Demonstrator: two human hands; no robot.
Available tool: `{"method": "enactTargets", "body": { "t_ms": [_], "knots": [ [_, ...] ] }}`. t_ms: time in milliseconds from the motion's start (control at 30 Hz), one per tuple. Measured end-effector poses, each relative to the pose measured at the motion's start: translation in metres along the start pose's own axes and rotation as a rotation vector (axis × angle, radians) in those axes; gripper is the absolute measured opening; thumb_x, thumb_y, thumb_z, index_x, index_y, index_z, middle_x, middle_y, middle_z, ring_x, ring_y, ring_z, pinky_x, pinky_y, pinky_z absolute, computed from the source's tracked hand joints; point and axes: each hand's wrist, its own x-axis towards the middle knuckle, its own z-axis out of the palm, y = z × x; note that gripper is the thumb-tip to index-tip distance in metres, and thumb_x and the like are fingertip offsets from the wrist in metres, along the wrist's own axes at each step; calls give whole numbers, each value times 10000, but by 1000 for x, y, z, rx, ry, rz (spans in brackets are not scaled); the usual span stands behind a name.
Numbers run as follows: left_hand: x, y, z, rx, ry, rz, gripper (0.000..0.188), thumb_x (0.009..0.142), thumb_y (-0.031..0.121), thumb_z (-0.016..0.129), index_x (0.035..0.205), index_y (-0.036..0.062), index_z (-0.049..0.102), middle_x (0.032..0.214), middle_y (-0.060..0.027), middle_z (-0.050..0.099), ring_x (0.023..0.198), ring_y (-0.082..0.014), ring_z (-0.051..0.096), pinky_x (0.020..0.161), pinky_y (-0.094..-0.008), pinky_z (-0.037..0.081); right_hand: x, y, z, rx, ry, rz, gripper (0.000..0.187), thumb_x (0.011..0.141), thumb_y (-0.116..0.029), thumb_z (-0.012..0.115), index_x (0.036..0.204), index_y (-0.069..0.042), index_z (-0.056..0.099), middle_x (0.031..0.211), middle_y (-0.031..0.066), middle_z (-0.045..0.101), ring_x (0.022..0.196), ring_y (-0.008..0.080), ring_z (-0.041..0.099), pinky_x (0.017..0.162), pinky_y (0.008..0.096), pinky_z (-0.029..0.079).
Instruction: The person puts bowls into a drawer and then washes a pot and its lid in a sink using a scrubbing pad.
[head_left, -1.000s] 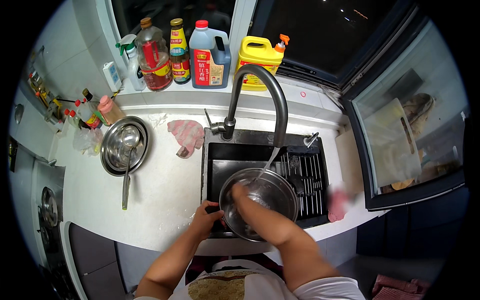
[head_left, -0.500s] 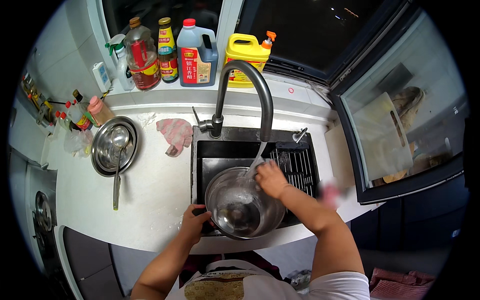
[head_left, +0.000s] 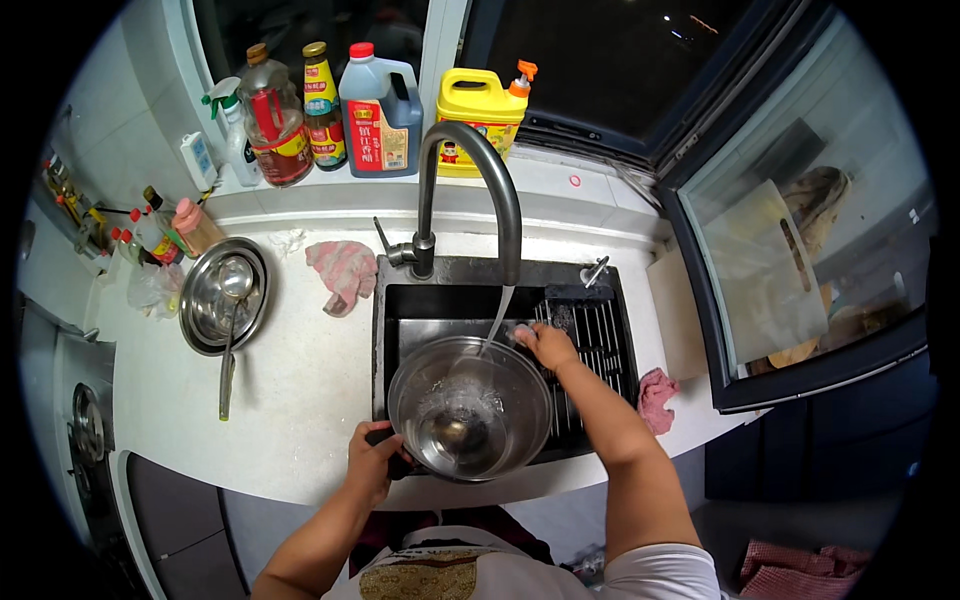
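Note:
A round steel pot (head_left: pixel 412 400) with water in it rests over the black sink (head_left: pixel 380 345). My left hand (head_left: pixel 370 460) is closed round the pot's black handle at its near left. Water runs from the grey curved faucet (head_left: pixel 510 230) into the pot. Beyond the pot's far right rim, my right hand (head_left: pixel 555 348) is closed on a small pale wad (head_left: pixel 522 335), too small to identify. Beneath this hand and forearm lies a black slatted drain rack (head_left: pixel 600 345), partly covered.
On the left counter a ladle (head_left: pixel 228 365) lies in steel bowls (head_left: pixel 190 320), beside a pink-and-white cloth (head_left: pixel 345 272). A pink cloth (head_left: pixel 657 400) lies right of the sink. Bottles and a yellow jug (head_left: pixel 480 110) line the sill. An open window pane (head_left: pixel 800 260) juts in at right.
My right hand has moved out of the water stream to the pot's far right, still with the pale wad. The water now falls straight into the pot. My left hand stays on the handle.

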Motion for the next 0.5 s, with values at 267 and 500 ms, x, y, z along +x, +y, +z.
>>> {"method": "enactTargets", "body": {
  "t_ms": [267, 500],
  "knots": [
    [-27, -12, -8, -44, 97, 92, 283, 794, -52, 529, 1018, 13, 369, 740, -134, 527, 555, -194, 547, 545, -369, 522, 13, -22, 10, 531, -228, -196, 438, 767, -263, 693, 1099, -16, 551, 1000, 105, 618, 899, 166, 568, 801, 292, 439],
    [-34, -21, -15, -40, 100, 141, 261, 806, -53, 517, 1008, 15, 367, 739, -125, 530, 563, -188, 546, 559, -371, 526, 24, -45, 26, 56, 30, 71, 262, 838, -238, 602, 995, -28, 608, 935, 83, 647, 859, 195, 602, 769, 313, 463]
  ]
}}
